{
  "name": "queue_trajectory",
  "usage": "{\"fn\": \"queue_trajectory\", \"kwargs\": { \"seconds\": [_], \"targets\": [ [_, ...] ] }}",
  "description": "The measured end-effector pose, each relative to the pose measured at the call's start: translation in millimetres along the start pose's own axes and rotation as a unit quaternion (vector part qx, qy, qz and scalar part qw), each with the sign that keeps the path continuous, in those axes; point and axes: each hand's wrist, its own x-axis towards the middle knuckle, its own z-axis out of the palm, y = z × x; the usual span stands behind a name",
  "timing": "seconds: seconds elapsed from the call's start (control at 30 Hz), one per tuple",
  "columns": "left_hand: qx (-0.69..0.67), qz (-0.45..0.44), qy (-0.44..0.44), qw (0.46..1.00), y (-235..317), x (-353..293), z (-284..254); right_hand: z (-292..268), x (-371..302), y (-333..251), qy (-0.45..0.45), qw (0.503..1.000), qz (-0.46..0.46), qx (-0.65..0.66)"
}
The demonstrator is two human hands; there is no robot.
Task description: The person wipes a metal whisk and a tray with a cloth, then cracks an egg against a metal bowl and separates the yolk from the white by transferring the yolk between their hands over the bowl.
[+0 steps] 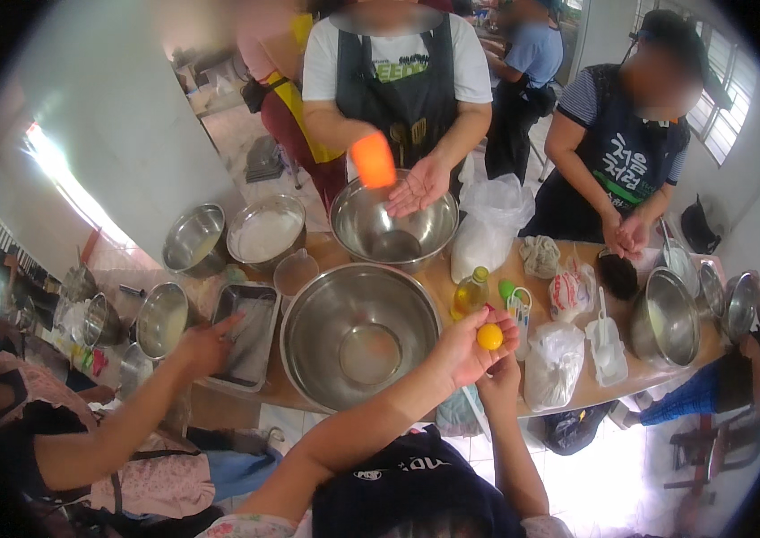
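My left hand (459,352) is palm up, fingers curled a little, cradling a small round yellow ball (489,336) on the fingers. What the ball is made of I cannot make out. My right hand (498,384) sits just below and against it, its fingers mostly hidden. Left of my hands stands a large steel mixing bowl (308,381). Just beyond them is a bottle of yellow oil (470,294), beside green-handled scissors (514,303). A plastic bag of white contents (552,366) lies right of my hands.
Across the table (447,336), a person holds a bright orange object (372,160) above another steel bowl (344,220). A co-worker's hand (219,334) at left reaches over a metal tray (254,363). A white scoop (608,350) and a steel bowl (667,318) stand at right.
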Motion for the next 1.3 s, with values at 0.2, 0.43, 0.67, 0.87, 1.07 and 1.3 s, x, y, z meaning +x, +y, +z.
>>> {"fn": "queue_trajectory", "kwargs": {
  "seconds": [0.2,0.43,0.67,0.87,1.07,1.3],
  "targets": [
    [-0.004,-0.003,-0.003,1.000,0,1,0,-4,0,-1,-0.004,1.000,0.012,-0.008],
    [-0.004,0.002,0.000,1.000,-2,-1,2,-4,-3,-5,0.006,1.000,-0.005,0.012],
    [-0.017,0.010,-0.008,1.000,2,-5,-1,1,-3,-7,-0.005,0.999,0.000,0.039],
    [-0.023,0.018,-0.003,1.000,8,-12,-1,-5,-5,4,0.004,0.999,0.036,-0.037],
    [-0.024,0.032,0.003,0.999,18,-22,1,-12,-2,51,0.010,0.982,0.025,-0.187],
    [-0.016,0.032,0.012,0.999,17,-25,1,-6,-4,82,-0.086,0.825,0.018,-0.559]
  ]
}}
